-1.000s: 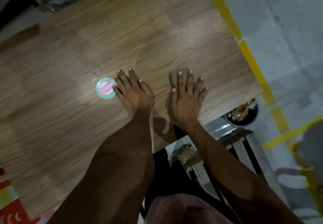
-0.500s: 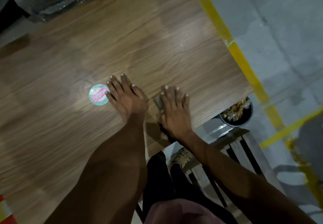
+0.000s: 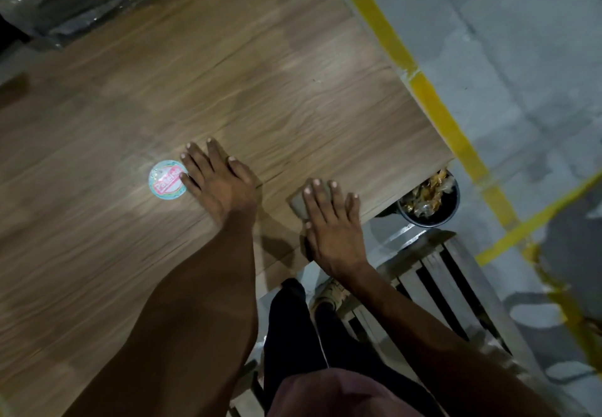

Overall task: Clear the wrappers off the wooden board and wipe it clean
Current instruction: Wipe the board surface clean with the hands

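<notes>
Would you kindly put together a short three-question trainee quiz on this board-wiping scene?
1. True or false: the round sticker lies beside the left hand, at its fingertips.
2. What is under the right hand? A) a grey wiping pad B) a spray bottle C) nothing
3. Fill in: the black bin of wrappers stands on the floor off the wooden board's ____ corner.

Key: 1 true; 2 A, the grey wiping pad; 3 near right.
</notes>
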`<state>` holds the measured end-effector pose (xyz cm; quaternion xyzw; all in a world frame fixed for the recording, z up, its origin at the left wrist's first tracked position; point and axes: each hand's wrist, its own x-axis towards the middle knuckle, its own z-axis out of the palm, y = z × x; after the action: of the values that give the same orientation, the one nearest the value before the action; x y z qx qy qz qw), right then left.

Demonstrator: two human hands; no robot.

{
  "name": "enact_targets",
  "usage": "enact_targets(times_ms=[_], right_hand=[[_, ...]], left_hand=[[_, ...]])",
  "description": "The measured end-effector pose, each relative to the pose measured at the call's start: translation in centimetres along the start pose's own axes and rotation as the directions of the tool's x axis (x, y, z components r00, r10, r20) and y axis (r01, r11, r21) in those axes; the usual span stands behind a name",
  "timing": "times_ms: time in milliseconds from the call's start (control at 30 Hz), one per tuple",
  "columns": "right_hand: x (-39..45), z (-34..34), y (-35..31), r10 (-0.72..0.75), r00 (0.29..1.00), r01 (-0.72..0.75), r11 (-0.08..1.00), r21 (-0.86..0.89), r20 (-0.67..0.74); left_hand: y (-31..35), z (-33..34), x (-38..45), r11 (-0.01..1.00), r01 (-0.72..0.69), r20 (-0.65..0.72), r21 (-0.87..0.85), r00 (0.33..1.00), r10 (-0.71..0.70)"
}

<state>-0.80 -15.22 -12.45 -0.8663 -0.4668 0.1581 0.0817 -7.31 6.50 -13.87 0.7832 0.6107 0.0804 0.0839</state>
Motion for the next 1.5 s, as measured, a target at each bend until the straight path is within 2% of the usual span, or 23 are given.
enact_targets(times_ms=[100, 167, 333, 367, 500, 600, 700, 767, 867, 933, 1000, 1100, 1167, 1233, 1300, 1333, 1367, 1433, 1500], right_hand=[[-0.2, -0.1, 1.1, 0.233, 0.972, -0.230, 0.971, 0.067, -0.031], [-0.6, 0.0, 1.0, 0.290, 0.956, -0.285, 0.953, 0.104, -0.035], [-2.8, 0.4, 1.9, 0.021, 1.000, -0.021, 0.999, 0.028, -0.004], [-2.9, 0.3, 2.6, 0.032, 0.999, -0.032, 0.999, 0.020, -0.011], [-3.1, 0.2, 3.0, 0.256, 0.966, -0.254, 0.964, 0.078, -0.028], [-3.4, 0.3, 2.6, 0.171, 0.985, -0.170, 0.980, 0.101, -0.003], [-3.6, -0.1, 3.8, 0.074, 0.997, -0.073, 0.997, 0.028, -0.019], [-3.1, -0.4, 4.4, 0.164, 0.985, -0.162, 0.986, 0.035, -0.061], [-1.8, -0.8, 4.7, 0.420, 0.901, -0.399, 0.901, 0.172, -0.110], [-1.1, -0.7, 4.4, 0.486, 0.866, -0.455, 0.865, 0.212, -0.122], [-1.0, -0.4, 4.2, 0.455, 0.881, -0.427, 0.883, 0.194, -0.130], [-1.4, -0.3, 4.8, 0.299, 0.948, -0.288, 0.952, 0.106, -0.108], [-1.5, -0.6, 5.8, 0.244, 0.964, -0.239, 0.969, 0.060, -0.101], [-1.0, -0.8, 6.2, 0.330, 0.937, -0.325, 0.944, 0.062, -0.113], [0.1, -1.1, 5.6, 0.485, 0.865, -0.473, 0.874, 0.113, -0.126], [0.6, -1.3, 4.8, 0.520, 0.846, -0.506, 0.852, 0.133, -0.117], [1.1, -1.3, 3.9, 0.504, 0.858, -0.490, 0.861, 0.136, -0.096], [1.4, -1.0, 2.5, 0.329, 0.943, -0.324, 0.942, 0.089, -0.056], [1.7, -1.1, 2.8, 0.151, 0.987, -0.149, 0.988, 0.030, -0.052]], left_hand=[[0.0, 0.0, -0.1, 1.000, -0.005, -0.002, -0.002, 1.000, 0.005], [-0.1, 0.0, -0.1, 1.000, -0.008, 0.001, 0.002, 1.000, 0.008], [0.1, -0.3, -0.1, 1.000, -0.002, 0.034, -0.006, 0.999, 0.002], [0.1, -0.3, -0.1, 1.000, -0.001, 0.036, -0.007, 0.999, 0.002], [0.0, -0.3, -0.1, 1.000, -0.004, 0.025, 0.005, 1.000, 0.004], [0.1, -0.2, -0.1, 1.000, -0.003, 0.037, -0.004, 0.999, 0.003], [0.1, -0.2, -0.3, 0.999, -0.042, -0.013, -0.002, 0.999, 0.042], [0.0, -0.1, -0.3, 0.998, -0.066, -0.021, 0.003, 0.998, 0.066], [-0.1, -0.1, -0.4, 0.997, -0.073, -0.041, -0.006, 0.996, 0.073], [-0.2, 0.0, -0.3, 0.997, -0.076, -0.047, 0.000, 0.996, 0.075], [-0.2, 0.0, -0.2, 0.998, -0.069, -0.025, -0.001, 0.997, 0.069], [0.0, -0.2, -0.2, 0.999, -0.047, -0.006, -0.020, 0.999, 0.047], [0.0, -0.2, -0.1, 0.999, -0.042, -0.003, -0.030, 0.999, 0.042], [0.0, -0.3, -0.1, 0.999, -0.043, 0.001, -0.026, 0.999, 0.043], [0.0, -0.3, -0.2, 0.999, -0.041, 0.009, -0.019, 0.999, 0.042], [0.0, -0.3, -0.2, 0.999, -0.040, 0.009, -0.018, 0.999, 0.040], [0.1, -0.4, -0.2, 0.999, -0.039, 0.006, -0.021, 0.999, 0.039], [0.0, -0.3, -0.2, 0.999, -0.041, -0.005, -0.030, 0.999, 0.041], [0.0, -0.2, -0.1, 0.998, -0.047, -0.016, -0.033, 0.999, 0.046]])
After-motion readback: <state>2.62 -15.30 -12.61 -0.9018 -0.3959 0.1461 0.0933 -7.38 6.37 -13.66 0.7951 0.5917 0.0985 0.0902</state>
